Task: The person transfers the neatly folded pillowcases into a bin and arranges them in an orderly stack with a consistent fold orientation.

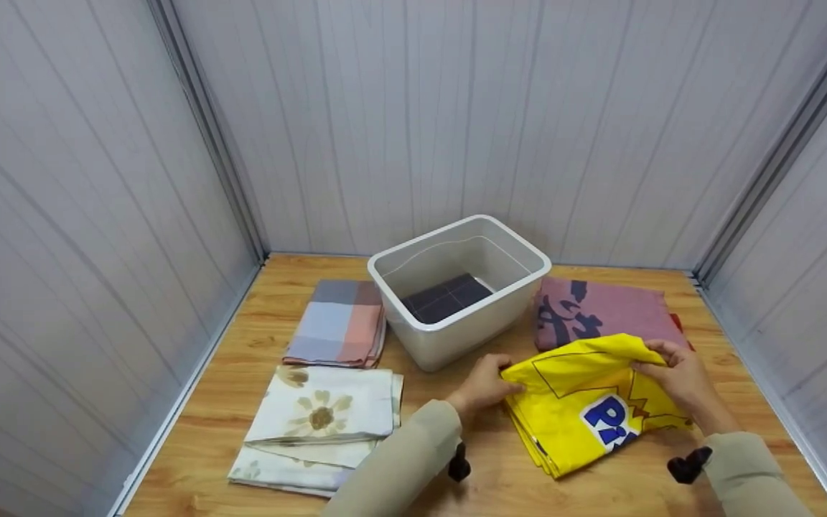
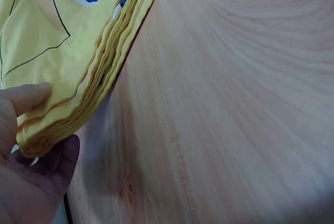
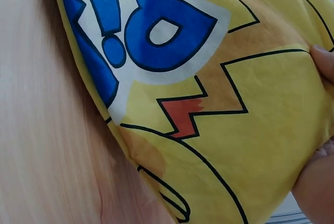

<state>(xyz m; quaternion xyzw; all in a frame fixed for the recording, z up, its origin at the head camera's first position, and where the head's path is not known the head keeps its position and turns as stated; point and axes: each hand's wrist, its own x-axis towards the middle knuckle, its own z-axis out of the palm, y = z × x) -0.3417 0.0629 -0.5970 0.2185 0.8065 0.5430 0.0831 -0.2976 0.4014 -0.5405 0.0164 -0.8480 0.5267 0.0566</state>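
A folded yellow cloth with blue lettering and black outlines is held slightly tilted over the right front of the wooden table. My left hand pinches its left far corner; in the left wrist view the thumb lies on top and the fingers curl beneath the stacked layers. At the far right corner, my right hand grips the cloth's edge, its thumb on the near face. The right wrist view shows mostly the printed cloth, with only parts of that hand at the right edge.
A pale grey bin stands at the back middle, a dark folded cloth inside it. Left of it lie a checked folded cloth and a white floral one. A mauve cloth lies behind the yellow one. Panel walls enclose the table.
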